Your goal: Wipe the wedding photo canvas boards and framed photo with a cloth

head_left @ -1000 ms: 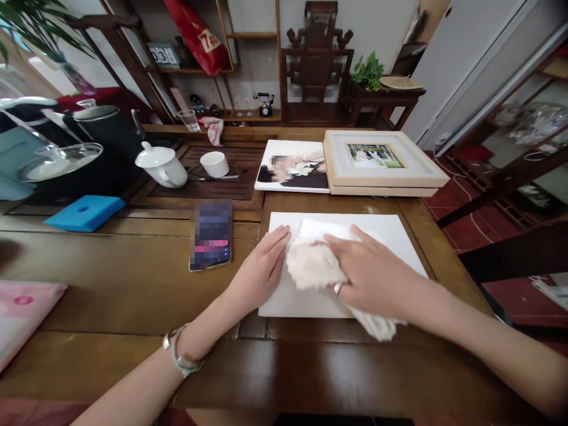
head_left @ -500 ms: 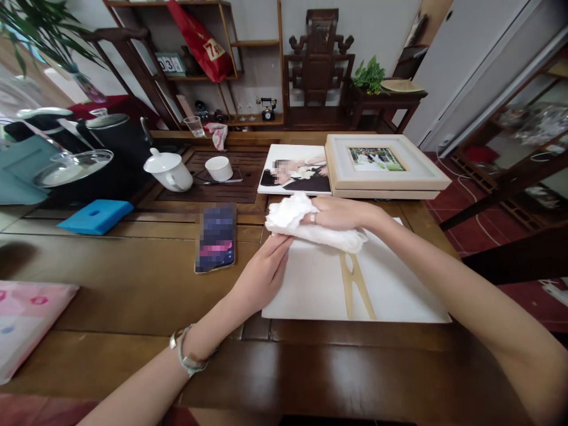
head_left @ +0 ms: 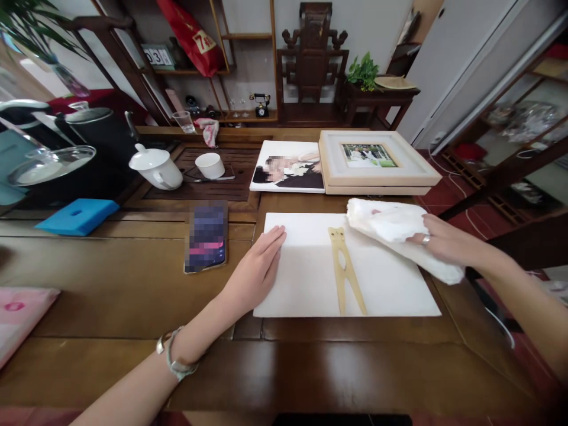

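A white rectangular board [head_left: 302, 278] lies flat on the wooden table. On it is a tan two-legged piece with an animal-like head [head_left: 341, 269], which I cannot tell to be loose or attached. My left hand [head_left: 257, 266] rests flat on the board's left edge, fingers stretched out and holding nothing. At the board's far right corner, my right hand [head_left: 444, 239] grips a bunched white cloth [head_left: 390, 225]; the cloth covers that corner and hangs partly past the edge.
Behind the board lie a photo panel [head_left: 288, 168] and a pale wooden picture frame [head_left: 377, 160]. To the left are a phone [head_left: 206, 236], a blue block-like object [head_left: 77, 216], a lidded white teapot [head_left: 156, 168] and a white cup [head_left: 210, 165] on the tea tray [head_left: 235, 198].
My right hand has carried the white cloth from the board's far left side to its far right corner. The tan piece's head is uncovered. My left hand stays on the left edge.
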Motion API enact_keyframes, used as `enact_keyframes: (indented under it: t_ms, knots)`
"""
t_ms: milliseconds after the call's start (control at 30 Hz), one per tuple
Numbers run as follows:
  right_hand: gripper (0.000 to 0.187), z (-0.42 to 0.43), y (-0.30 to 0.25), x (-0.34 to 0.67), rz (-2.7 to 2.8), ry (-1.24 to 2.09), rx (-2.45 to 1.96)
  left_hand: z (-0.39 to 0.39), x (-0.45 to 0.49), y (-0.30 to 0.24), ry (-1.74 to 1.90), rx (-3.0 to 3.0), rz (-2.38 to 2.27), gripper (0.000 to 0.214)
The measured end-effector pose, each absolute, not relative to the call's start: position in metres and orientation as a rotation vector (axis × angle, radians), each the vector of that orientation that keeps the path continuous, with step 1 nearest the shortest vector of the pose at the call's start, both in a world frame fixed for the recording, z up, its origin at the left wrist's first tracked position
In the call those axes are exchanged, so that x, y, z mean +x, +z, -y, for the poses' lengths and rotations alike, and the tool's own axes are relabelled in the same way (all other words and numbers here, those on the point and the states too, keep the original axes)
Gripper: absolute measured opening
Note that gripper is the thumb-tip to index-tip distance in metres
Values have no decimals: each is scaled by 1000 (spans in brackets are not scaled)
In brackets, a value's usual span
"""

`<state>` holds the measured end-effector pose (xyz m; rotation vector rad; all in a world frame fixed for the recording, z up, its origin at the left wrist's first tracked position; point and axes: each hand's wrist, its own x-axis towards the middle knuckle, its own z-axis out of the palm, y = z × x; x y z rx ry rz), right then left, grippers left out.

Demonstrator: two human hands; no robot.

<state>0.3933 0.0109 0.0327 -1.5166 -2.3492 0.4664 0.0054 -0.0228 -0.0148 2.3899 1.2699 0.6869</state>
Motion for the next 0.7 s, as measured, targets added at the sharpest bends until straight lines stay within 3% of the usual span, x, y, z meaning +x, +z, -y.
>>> enact_keyframes:
  t_ms: [333,567,700]
  knots:
    - [39,-8,27,323,2492,536,-1185,24,5,-10,658,2346,-1295,44]
    - [78,84,26,326,2473,669,-957,23,6,-12,657,2361,-1300,44]
    - [74,95,27,327,2498,717,-956,23,6,-12,659,2376,-1290,44]
